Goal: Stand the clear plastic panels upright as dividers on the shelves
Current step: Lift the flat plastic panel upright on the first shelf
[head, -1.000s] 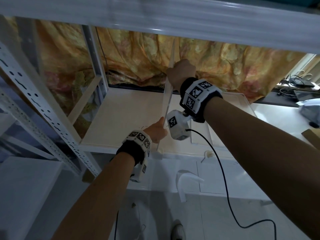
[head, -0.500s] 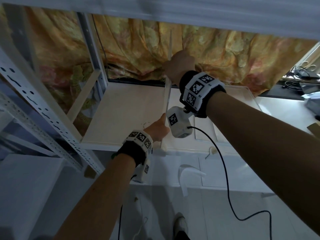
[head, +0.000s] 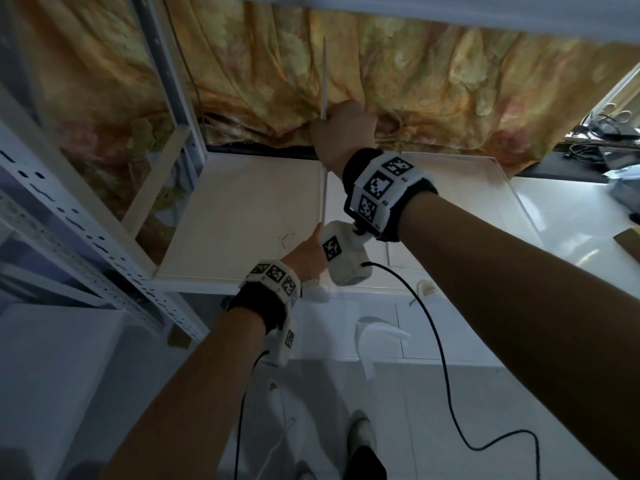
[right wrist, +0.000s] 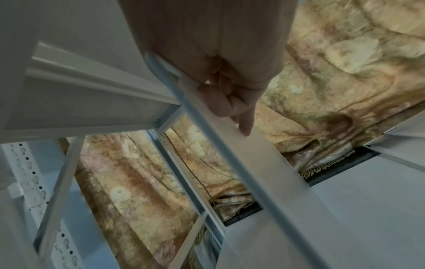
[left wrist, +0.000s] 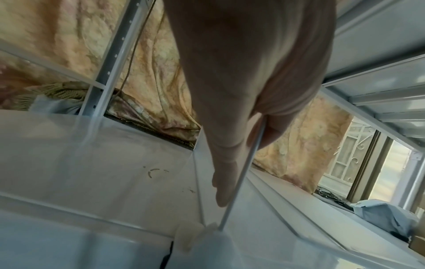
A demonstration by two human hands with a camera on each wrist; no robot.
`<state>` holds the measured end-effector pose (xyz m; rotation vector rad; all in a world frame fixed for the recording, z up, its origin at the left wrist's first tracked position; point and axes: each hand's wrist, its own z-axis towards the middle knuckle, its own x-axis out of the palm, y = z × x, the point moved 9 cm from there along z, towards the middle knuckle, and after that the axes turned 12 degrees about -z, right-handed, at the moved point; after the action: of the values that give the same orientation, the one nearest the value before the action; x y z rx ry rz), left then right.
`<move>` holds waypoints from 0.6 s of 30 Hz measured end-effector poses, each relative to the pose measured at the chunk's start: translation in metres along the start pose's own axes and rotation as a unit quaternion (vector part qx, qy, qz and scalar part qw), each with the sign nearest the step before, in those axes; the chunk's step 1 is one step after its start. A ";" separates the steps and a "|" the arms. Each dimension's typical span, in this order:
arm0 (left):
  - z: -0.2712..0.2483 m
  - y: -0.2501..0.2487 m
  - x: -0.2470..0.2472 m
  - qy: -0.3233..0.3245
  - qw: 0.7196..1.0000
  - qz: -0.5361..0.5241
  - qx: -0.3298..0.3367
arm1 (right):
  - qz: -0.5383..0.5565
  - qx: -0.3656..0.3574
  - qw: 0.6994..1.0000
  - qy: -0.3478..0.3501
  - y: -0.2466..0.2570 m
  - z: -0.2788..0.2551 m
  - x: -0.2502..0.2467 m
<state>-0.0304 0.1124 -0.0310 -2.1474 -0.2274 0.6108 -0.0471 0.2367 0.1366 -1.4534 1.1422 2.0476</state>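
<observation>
Clear panel (head: pixel 324 140) is standing on edge on the cream shelf (head: pixel 242 216), roughly mid-width, seen edge-on from the head view as a thin vertical line running up toward the underside of the shelf above. Right hand (head: pixel 343 133) is gripping it high up, fingers (right wrist: pixel 226 102) curled around the top edge, one fingertip lying along the panel face in the right wrist view. Left hand (head: pixel 306 254) is holding the front lower edge: thumb (left wrist: pixel 226 180) is lying along one side of the edge, the other fingers are wrapping behind it, so a pinch on the panel. The bottom front corner of the panel is sitting at the shelf's front lip, next to a small white clip (left wrist: pixel 195 234); can't tell whether the corner is seated in it. Panel is looking near vertical, maybe slightly tilted at the top, hard to call with the wide lens. A second clear panel (head: pixel 485 188) is lying flat on the shelf to the right, well apart from the upright one. Behind the rack a yellow floral curtain (head: pixel 433 81) is hanging, and a perforated white upright (head: pixel 86 244) is framing the left side. Black cable (head: pixel 446 375) is trailing from the right wrist camera down toward the floor. On the far right some cables and a bluish bag (left wrist: pixel 386 218) are lying on a surface beyond the shelf.
</observation>
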 end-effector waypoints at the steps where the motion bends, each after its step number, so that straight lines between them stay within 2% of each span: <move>1: 0.001 0.000 -0.001 -0.005 1.000 -0.004 0.003 | 0.003 0.003 1.000 -0.001 0.000 0.000 0.000; 3: 0.004 0.001 0.004 0.017 1.000 0.006 0.004 | 0.028 0.009 1.000 -0.001 -0.003 0.001 0.000; 9: 0.000 -0.004 0.005 0.006 0.999 0.033 0.017 | 0.066 0.022 0.998 0.008 -0.008 -0.004 0.003; 11: -0.005 -0.001 0.004 0.015 0.997 0.076 0.008 | 0.082 0.026 0.996 0.026 -0.005 -0.009 0.006; 15: 0.009 0.018 0.006 0.066 0.994 0.070 -0.042 | 0.098 0.038 0.993 0.048 -0.005 -0.013 0.008; 18: 0.029 0.027 0.013 0.105 0.993 0.053 -0.014 | 0.096 0.045 0.992 0.063 -0.007 -0.015 0.006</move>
<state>-0.0351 0.1214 -0.0716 -2.2419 -0.0063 0.4402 -0.0357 0.2278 0.1260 -1.4972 1.4566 2.0234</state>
